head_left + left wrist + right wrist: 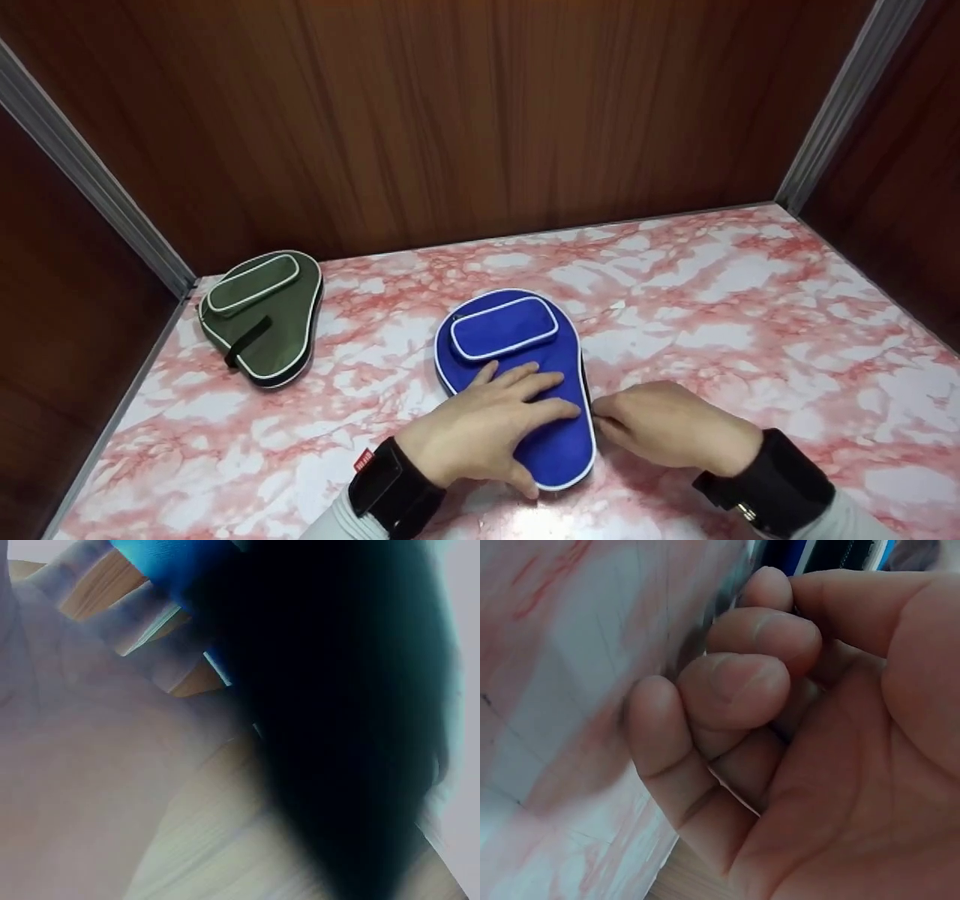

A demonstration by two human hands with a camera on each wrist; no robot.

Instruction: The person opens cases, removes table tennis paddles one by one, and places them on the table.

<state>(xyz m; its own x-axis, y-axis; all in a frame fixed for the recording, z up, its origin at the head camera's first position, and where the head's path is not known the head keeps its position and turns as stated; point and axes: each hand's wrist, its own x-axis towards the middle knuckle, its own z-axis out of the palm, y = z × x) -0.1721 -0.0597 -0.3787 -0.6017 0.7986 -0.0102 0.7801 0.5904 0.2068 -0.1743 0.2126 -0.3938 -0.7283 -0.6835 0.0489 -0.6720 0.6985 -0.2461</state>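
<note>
A blue table tennis paddle case with white piping and a small front pocket lies flat on the table. My left hand rests across its lower half with the fingers spread, pressing on the fabric. In the left wrist view, blue fabric shows past the fingers of that hand, and a dark blurred shape covers much of the picture. At the case's right side, my right hand has curled fingers, thumb and forefinger pinching at the zipped edge. The right wrist view shows the black side band beyond the pinch; the zipper pull itself is hidden by the fingertips.
A green paddle case with white piping and a black strap lies at the back left of the red and white marbled table. Brown wood-grain panels stand behind and on both sides, joined by grey metal corner strips.
</note>
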